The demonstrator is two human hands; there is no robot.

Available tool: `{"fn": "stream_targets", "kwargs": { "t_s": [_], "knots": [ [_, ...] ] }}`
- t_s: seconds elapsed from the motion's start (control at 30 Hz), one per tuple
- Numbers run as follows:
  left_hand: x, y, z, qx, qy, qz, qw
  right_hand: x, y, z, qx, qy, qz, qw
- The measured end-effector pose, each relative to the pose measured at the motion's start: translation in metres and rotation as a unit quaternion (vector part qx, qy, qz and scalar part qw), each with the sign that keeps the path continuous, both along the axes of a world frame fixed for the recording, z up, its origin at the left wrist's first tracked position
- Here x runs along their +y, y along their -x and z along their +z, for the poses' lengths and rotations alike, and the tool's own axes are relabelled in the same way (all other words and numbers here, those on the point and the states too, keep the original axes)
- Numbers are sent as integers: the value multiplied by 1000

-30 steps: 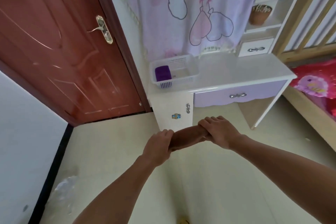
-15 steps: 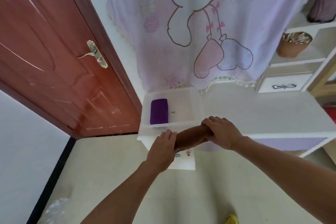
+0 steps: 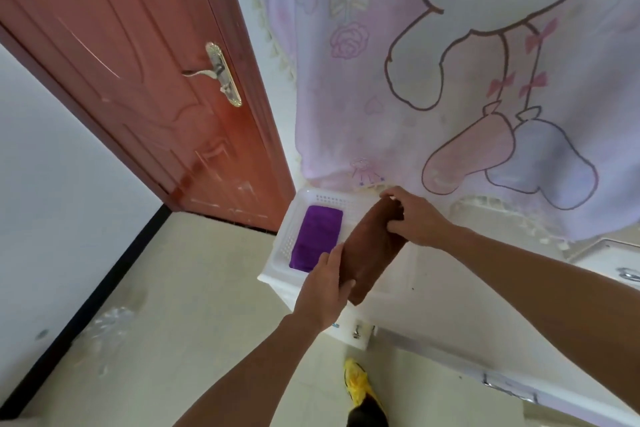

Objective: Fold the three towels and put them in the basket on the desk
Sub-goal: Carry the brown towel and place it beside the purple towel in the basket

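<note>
- A white desk point(image 3: 433, 295) stands beside a red-brown door point(image 3: 138, 80), under a hanging cartoon cloth point(image 3: 450, 80).
- A white basket point(image 3: 294, 218) on the desk holds a folded purple towel point(image 3: 317, 237).
- The left hand point(image 3: 323, 291) and right hand point(image 3: 417, 218) grip a folded brown towel point(image 3: 372, 253) by its ends, fingers curled round it, over the basket.

Both hands hold a folded brown towel point(image 3: 372, 246) over the white basket point(image 3: 294, 218) on the desk point(image 3: 433, 295). Left hand point(image 3: 323, 291) grips near end; right hand point(image 3: 414, 215) grips far end. Folded purple towel point(image 3: 316, 237) lies in basket's left side. Door point(image 3: 138, 80) at left.
</note>
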State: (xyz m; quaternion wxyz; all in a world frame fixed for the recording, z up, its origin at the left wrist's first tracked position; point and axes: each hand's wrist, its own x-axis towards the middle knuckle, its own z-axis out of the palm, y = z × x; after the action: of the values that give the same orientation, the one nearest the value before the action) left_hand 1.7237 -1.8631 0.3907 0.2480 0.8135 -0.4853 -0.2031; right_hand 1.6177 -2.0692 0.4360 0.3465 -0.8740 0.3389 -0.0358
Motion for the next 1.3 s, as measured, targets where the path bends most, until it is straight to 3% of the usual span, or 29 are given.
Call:
{"fn": "stream_targets", "kwargs": {
  "t_s": [0.17, 0.27, 0.4, 0.57, 0.7, 0.8, 0.9, 0.97, 1.03, 1.13, 1.3],
  "knots": [
    [-40, -20, -36, 116, -77, 63, 988, -40, -49, -33, 85, 37, 49, 994],
    [-58, -33, -52, 133, -133, 79, 979, -50, -76, -57, 137, 57, 91, 985],
    [-70, -37, -68, 115, -204, 93, 968, -52, -97, -89, 173, 60, 114, 976],
    [-78, -36, -74, -2, -248, 108, 963, -48, -113, -119, 204, 124, 155, 959],
    [-73, -30, -78, -128, -238, 89, 959, -47, -116, -131, 188, 189, 191, 945],
    [-79, -33, -75, -132, -262, 92, 951, -53, -111, -134, 131, 280, 242, 920],
    [-85, -32, -74, -140, -261, 93, 951, -54, -100, -136, 8, 340, 315, 886],
    [-88, -26, -72, -137, -249, 52, 957, -53, -92, -139, -39, 313, 374, 872],
    [-87, -20, -73, -120, -250, 5, 961, -55, -86, -145, -11, 239, 402, 884],
    [-89, -18, -73, -93, -288, -9, 953, -64, -90, -154, 61, 100, 358, 926],
    [-95, -18, -80, -66, -361, -28, 930, -70, -107, -161, 102, 36, 340, 934]
  ]
}}
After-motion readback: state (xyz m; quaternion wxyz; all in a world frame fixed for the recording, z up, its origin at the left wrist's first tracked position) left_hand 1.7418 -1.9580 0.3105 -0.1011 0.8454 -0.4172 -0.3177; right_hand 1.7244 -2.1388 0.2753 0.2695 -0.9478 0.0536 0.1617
